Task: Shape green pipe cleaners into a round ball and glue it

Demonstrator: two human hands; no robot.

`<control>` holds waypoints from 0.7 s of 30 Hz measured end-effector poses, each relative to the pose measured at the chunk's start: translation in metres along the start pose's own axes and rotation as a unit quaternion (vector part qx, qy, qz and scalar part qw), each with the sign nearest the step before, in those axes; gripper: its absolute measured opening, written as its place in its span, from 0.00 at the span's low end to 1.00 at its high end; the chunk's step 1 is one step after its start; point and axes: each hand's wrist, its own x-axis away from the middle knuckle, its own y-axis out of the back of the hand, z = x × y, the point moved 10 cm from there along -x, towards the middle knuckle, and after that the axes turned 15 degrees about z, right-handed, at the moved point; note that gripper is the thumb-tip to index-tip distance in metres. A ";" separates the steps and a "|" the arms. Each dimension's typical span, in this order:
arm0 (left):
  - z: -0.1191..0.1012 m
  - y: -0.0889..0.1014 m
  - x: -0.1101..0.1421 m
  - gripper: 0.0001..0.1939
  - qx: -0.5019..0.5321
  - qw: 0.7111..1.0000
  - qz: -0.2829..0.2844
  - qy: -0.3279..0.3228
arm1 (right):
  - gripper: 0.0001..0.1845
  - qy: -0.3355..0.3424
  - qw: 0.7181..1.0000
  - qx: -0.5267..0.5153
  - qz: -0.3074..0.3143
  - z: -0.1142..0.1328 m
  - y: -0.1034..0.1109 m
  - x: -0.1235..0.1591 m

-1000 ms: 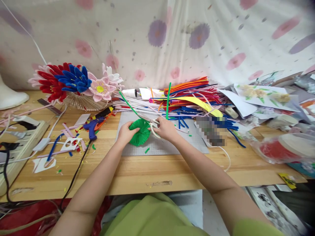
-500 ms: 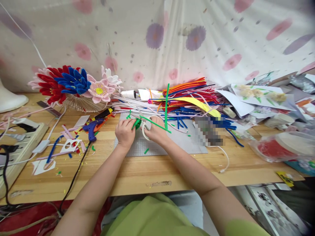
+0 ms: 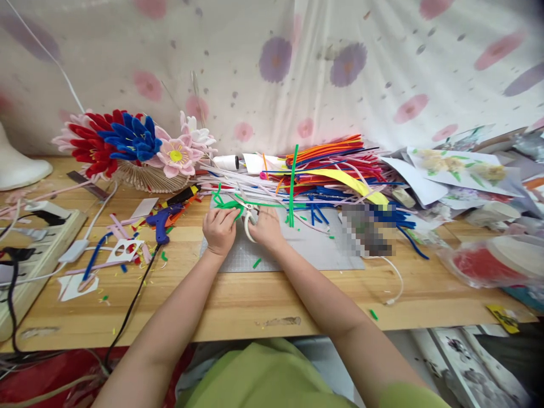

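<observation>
My left hand (image 3: 220, 229) is closed on a bunch of green pipe cleaners (image 3: 233, 205) above the grey cutting mat (image 3: 314, 249). In my right hand (image 3: 267, 226) is a pair of scissors with white handles (image 3: 250, 231). The blades point left, at the green stems by my left fingertips; whether they touch is too small to tell. One long green stem runs rightward behind the scissors. A separate green pipe cleaner (image 3: 293, 187) stands out lengthwise on the mat's far side. A short green offcut (image 3: 256, 263) lies in front of my hands.
Fuzzy flowers (image 3: 136, 139) stand at the back left, near a blue glue gun (image 3: 161, 224) and its cord. Colourful pipe cleaners (image 3: 331, 153) are heaped behind the mat. A power strip (image 3: 46, 255) lies left; a plastic-wrapped roll (image 3: 488, 263) sits right.
The long green stem that slanted across my right hand now lies flatter behind the scissors. A small green offcut now lies near the table's front right. The view has shifted slightly.
</observation>
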 end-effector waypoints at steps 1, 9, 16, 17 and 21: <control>-0.001 0.000 0.001 0.10 -0.001 1.000 -0.004 -0.009 | 0.20 0.000 1.000 0.002 0.000 0.001 0.000 0.000; -0.004 0.003 0.004 0.10 -0.008 0.998 -0.032 -0.046 | 0.16 -0.005 1.000 -0.002 0.000 0.002 -0.006 -0.003; -0.001 -0.002 0.003 0.10 0.020 0.999 -0.011 -0.032 | 0.19 -0.011 1.000 0.016 0.010 -0.002 -0.017 -0.008; 0.000 -0.002 0.003 0.10 0.022 0.999 -0.009 -0.029 | 0.18 -0.009 1.000 0.011 0.011 -0.002 -0.017 -0.009; 0.002 -0.004 0.002 0.09 0.021 1.000 0.001 -0.015 | 0.17 -0.011 1.000 -0.015 0.008 -0.004 -0.013 -0.008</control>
